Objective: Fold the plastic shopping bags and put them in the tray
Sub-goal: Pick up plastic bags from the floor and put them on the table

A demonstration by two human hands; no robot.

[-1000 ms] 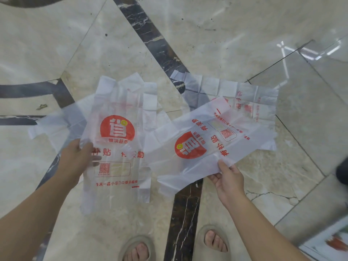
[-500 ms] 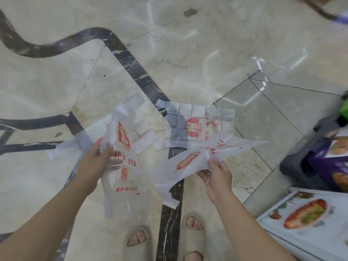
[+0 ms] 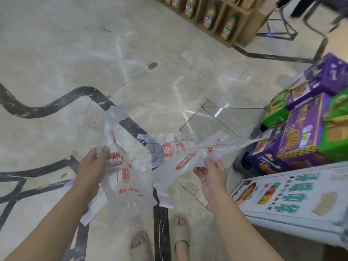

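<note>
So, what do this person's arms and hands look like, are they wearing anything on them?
The left forearm and right forearm are bare, with no sleeve in view. The left hand and right hand have no gloves, and no watch, bracelet or ring shows on the visible sides. The only clothing in view is a pair of beige open-toed sandals.

Plastic bags, 3 clear: left-held bag (image 3: 124, 187), right-held bag (image 3: 188, 161), floor bag (image 3: 166, 147). Hands, 2: left hand (image 3: 90, 170), right hand (image 3: 212, 178). Sandals (image 3: 181, 236): 2.
</note>
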